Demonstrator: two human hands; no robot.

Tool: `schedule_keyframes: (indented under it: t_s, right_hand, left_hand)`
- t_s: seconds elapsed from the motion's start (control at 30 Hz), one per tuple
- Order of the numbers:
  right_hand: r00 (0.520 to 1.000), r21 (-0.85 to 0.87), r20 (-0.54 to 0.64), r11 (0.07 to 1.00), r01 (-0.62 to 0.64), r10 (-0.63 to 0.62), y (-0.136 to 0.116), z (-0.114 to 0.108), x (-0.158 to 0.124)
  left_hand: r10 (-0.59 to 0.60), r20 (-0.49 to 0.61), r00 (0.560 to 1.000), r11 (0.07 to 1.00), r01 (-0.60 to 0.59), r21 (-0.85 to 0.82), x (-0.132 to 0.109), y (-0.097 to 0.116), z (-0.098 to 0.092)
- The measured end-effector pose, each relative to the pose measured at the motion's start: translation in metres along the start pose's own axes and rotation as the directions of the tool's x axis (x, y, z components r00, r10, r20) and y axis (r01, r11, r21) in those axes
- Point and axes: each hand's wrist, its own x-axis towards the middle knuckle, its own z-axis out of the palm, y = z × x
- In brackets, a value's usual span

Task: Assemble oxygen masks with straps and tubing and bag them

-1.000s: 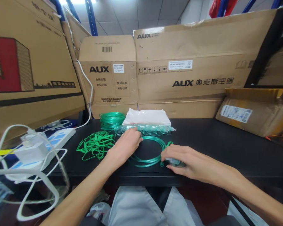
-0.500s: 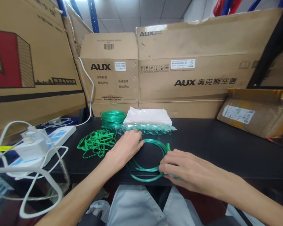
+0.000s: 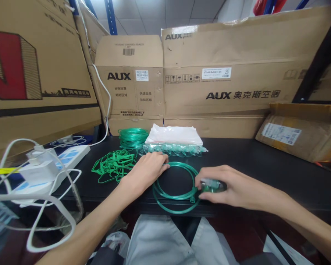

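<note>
A coil of green clear tubing [image 3: 174, 195] lies on the black table [image 3: 259, 165] near its front edge. My left hand [image 3: 146, 171] rests on the coil's left side, fingers curled over the tube. My right hand [image 3: 226, 186] is closed on a small clear green mask piece [image 3: 211, 186] at the coil's right end. Just behind the hands lies a row of clear green masks [image 3: 172, 149] with a stack of white plastic bags [image 3: 175, 134] on it.
A heap of green elastic bands [image 3: 111, 165] and a pile of coiled green tubes [image 3: 132, 136] lie at the left. A white power strip [image 3: 52, 165] with cables sits further left. Cardboard boxes [image 3: 223, 84] wall the back, a brown parcel [image 3: 300, 134] at right.
My right hand slid right along the table with the mask piece, which now shows between the fingers. The coil has spread slightly wider. My left hand has stayed on the coil.
</note>
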Motion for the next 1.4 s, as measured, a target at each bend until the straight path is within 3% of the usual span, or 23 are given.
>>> schedule_keyframes:
  t_s: [0.1,0.27,0.53,0.87,1.07,1.4]
  right_hand:
    - [1.0,-0.029,-0.004,1.0,-0.009,0.009,0.003,-0.005,0.007]
    - [0.989,-0.093,0.146,0.995,0.034,-0.02,0.001,0.0,0.014]
    - [0.99,-0.07,0.127,0.996,-0.057,0.066,-0.006,-0.003,0.01]
    - [0.99,-0.096,0.106,0.992,-0.082,0.092,-0.002,-0.005,0.018]
    - [0.978,-0.063,0.196,0.996,-0.055,0.066,0.005,-0.006,0.018]
    - [0.98,-0.173,0.194,0.983,0.066,-0.031,0.003,-0.002,0.017]
  left_hand:
    - [0.0,-0.011,1.0,1.0,0.0,0.019,-0.001,0.0,0.001]
    - [0.0,-0.021,1.0,0.999,0.001,0.042,0.0,0.001,0.003]
    - [0.015,-0.033,0.999,1.0,-0.014,0.027,0.001,0.004,0.004]
    - [0.03,-0.041,0.999,1.0,-0.029,0.011,-0.001,0.008,0.002]
    - [0.023,-0.027,0.999,0.998,-0.021,0.056,-0.001,0.014,-0.002]
    - [0.227,0.035,0.973,0.936,-0.228,0.268,0.004,0.031,-0.007]
